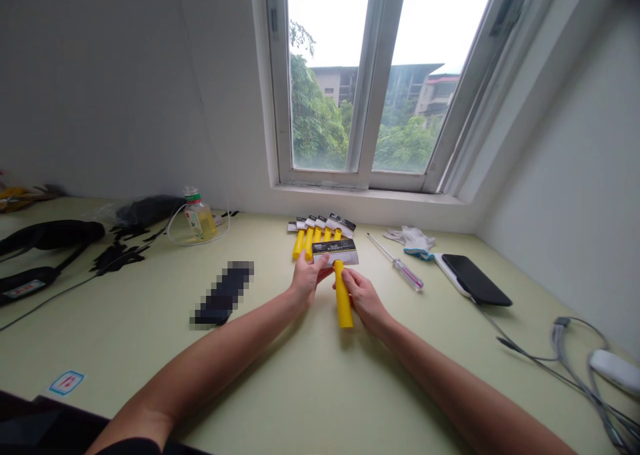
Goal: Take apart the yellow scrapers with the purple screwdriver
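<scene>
In the head view my left hand (304, 279) pinches the left side of a black-and-white printed card (344, 251). The card sits across the top end of a yellow-handled tool (343, 302); what lies under the card is hidden. My right hand (364, 298) grips the yellow handle from the right, fingers closed near its upper part. The handle points down toward me, above the table. Just beyond my hands, several similar yellow-handled tools (299, 244) with cards lie side by side in a row.
A screwdriver (407, 275) with a clear handle lies right of my hands, near white gloves (417, 238). A phone (475, 280) and cables (560, 358) are farther right. Left are a blurred-out dark object (223, 295), a bottle (199, 216) and a black strap-like item (55, 238).
</scene>
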Demonstrator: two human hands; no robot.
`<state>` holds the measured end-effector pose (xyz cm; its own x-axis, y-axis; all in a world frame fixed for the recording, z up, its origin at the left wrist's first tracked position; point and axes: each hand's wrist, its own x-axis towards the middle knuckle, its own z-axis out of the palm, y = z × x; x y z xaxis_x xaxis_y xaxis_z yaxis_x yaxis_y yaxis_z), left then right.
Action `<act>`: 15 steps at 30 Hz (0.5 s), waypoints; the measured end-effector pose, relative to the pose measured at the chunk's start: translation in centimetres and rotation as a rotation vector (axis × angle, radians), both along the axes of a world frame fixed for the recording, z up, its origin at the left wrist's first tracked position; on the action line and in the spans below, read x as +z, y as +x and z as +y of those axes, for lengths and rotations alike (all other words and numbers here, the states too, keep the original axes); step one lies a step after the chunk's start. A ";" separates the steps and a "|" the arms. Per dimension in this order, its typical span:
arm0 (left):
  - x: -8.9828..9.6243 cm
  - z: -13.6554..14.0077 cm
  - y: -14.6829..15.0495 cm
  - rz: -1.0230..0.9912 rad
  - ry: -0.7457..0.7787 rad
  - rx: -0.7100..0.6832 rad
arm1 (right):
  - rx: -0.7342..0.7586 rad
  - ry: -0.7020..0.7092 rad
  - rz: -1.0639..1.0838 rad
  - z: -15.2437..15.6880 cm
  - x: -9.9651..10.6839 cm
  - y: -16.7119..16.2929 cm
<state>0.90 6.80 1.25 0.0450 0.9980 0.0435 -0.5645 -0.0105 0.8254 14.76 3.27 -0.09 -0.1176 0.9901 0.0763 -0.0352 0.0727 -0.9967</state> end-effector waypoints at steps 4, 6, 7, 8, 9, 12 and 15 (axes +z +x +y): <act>0.1 -0.2 0.2 0.021 -0.046 -0.144 | 0.012 -0.004 0.025 0.2 -0.5 -0.1; 0.0 -0.5 0.5 0.034 -0.077 -0.169 | 0.019 -0.015 0.029 0.3 -0.6 -0.1; 0.0 -0.6 0.6 0.036 -0.081 -0.155 | 0.028 -0.025 0.029 0.3 -0.6 -0.1; 0.0 -0.7 0.7 0.039 -0.081 -0.130 | 0.049 -0.037 0.027 0.3 -0.5 0.0; 0.1 -0.7 0.7 0.039 -0.078 -0.099 | 0.082 -0.050 0.022 0.3 -0.4 0.0; 0.4 -0.6 0.5 0.021 -0.059 -0.008 | 0.238 -0.086 -0.025 0.0 0.3 0.3; 0.8 -0.1 0.1 -0.002 -0.039 0.002 | 0.321 -0.083 -0.075 -0.2 0.7 0.4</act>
<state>1.02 6.65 2.01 0.0432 0.9991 0.0042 -0.5659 0.0210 0.8242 15.20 3.07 0.65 -0.4267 0.9041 -0.0231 0.0301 -0.0113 -0.9995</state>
